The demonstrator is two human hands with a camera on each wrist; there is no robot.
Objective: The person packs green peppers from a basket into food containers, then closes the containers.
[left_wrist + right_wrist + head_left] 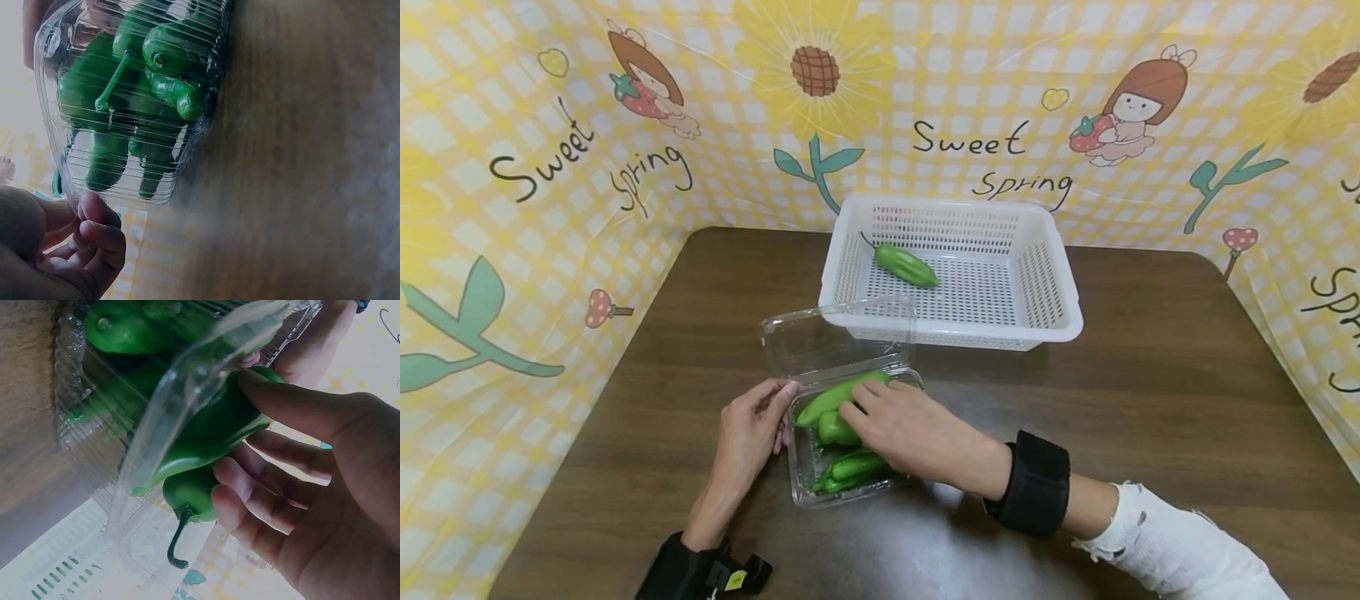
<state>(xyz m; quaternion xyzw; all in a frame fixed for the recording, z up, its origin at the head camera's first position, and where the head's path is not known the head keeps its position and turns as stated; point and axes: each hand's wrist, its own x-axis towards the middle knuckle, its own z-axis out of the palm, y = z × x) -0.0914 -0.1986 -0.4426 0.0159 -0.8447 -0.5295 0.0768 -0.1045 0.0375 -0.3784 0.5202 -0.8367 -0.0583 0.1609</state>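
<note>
A clear plastic clamshell box [801,492] with several green peppers [842,404] in it stands on the table, its lid [797,337] tipped back. My left hand [751,425] pinches the box's left rim near the hinge, thumb on top; the left wrist view shows the fingertips [103,219] at that corner. Over the box's right side reaches my right hand [917,429]. Its thumb and fingers close around a green pepper [219,434] inside the box, as the right wrist view shows. Another pepper with a curved stem [187,497] lies against its fingertips. The right hand hides part of the contents.
Behind the box is a white perforated basket [955,332] with one green pepper [906,265] lying at its left. The opened lid overlaps the basket's front left corner in the head view. Yellow checked cloth [880,117] surrounds the brown table [1150,400] at the back and sides.
</note>
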